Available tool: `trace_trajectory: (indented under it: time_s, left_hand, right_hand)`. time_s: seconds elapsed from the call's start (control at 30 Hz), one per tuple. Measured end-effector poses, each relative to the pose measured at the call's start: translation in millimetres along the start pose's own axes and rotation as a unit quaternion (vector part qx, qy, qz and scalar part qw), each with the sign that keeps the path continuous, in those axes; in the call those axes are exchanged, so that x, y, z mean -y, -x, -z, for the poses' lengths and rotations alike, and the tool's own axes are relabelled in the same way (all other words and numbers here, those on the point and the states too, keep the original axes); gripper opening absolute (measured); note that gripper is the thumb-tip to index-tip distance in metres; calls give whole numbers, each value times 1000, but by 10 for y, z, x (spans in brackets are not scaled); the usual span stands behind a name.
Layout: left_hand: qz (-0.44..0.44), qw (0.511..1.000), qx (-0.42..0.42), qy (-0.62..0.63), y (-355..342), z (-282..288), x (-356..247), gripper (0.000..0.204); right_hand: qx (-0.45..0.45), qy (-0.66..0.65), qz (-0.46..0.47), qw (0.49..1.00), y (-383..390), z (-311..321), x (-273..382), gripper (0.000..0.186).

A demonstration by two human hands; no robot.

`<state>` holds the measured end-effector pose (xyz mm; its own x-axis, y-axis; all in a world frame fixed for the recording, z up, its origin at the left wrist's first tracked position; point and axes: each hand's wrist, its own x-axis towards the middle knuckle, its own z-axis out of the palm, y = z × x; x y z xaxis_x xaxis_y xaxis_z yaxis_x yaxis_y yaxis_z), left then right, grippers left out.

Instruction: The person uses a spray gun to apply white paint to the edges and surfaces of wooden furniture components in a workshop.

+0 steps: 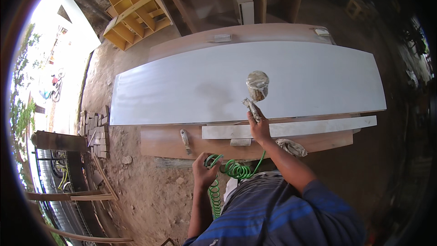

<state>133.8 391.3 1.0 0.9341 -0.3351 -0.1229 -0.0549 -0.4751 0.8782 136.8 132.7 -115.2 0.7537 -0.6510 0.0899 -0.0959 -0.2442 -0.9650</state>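
My right hand (260, 130) grips a paint spray gun (251, 108), whose cup (257, 84) is smeared with paint. Beneath the gun lies a long white panel (182, 86), glossy toward its left end. A coiled green air hose (236, 170) runs from near my right wrist to my left hand (205, 171), whose fingers are closed around some of its loops. The left hand is low, near the front edge of a brown board (159, 142). A shadow falls on the panel left of the gun.
A white strip (291, 127), a paint-stained scraper-like tool (185, 141) and a crumpled rag (292, 147) rest on the brown board. Behind stand yellow compartmented furniture (132, 9) and wooden shelving (255, 0). Stacked blocks (96, 132) and wood pieces lie on the dirt floor at left.
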Motion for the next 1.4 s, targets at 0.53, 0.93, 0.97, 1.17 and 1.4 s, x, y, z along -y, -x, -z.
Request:
trace_trajectory:
  time_s: [0.53, 0.93, 0.97, 1.17, 1.4]
  left_hand:
    - [14, 1000, 6, -27, -188, 3, -66, 24]
    - [-37, 991, 123, -35, -536, -1384, -909, 25]
    - [-31, 990, 134, -31, -545, -1526, -998, 26]
    - [-29, 980, 181, -80, -494, -2368, -1531, 27]
    - [-83, 975, 187, -84, -407, -3233, -1777, 29]
  right_hand:
    - [-2, -72, -75, 995, -74, 140, 66, 42]
    - [-239, 25, -105, 965, -351, 2441, -637, 42]
    - [-259, 31, -107, 959, -382, 2659, -690, 42]
    - [-349, 37, -100, 931, -563, 3932, -1075, 42]
    - [-401, 42, -111, 908, -799, 5221, -1519, 45]
